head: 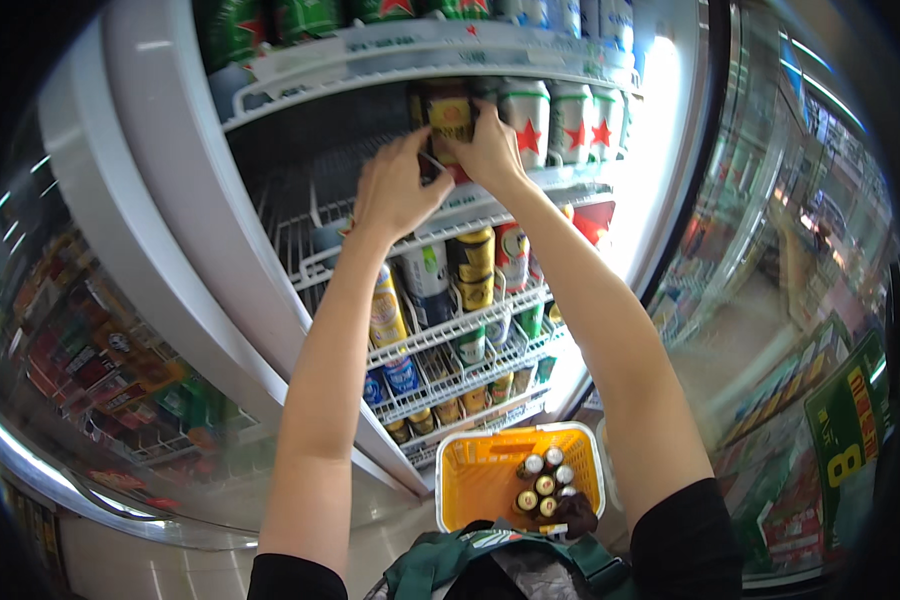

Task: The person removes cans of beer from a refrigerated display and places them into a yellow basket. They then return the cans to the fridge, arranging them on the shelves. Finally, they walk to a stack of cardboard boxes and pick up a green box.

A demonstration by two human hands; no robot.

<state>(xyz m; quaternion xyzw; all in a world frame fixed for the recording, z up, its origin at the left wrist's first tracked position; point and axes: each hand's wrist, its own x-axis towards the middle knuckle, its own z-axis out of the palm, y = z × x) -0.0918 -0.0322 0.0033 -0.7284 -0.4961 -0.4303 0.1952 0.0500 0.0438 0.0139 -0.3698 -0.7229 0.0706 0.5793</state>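
Note:
Both hands reach into an opened drinks fridge, at a wire shelf in its upper part. My right hand has its fingers and thumb around a dark can with a gold label, standing at the shelf's front. Just left of that can is my left hand, its forefinger close to the can's side and its thumb in front of the shelf edge. Whether it grips the can or a thin white shelf wire cannot be made out. White cans with red stars stand right of my right hand.
Green cans line the shelf above; mixed cans fill lower shelves. On the floor sits a yellow basket holding several cans. A white door frame rises at left, a glass door at right.

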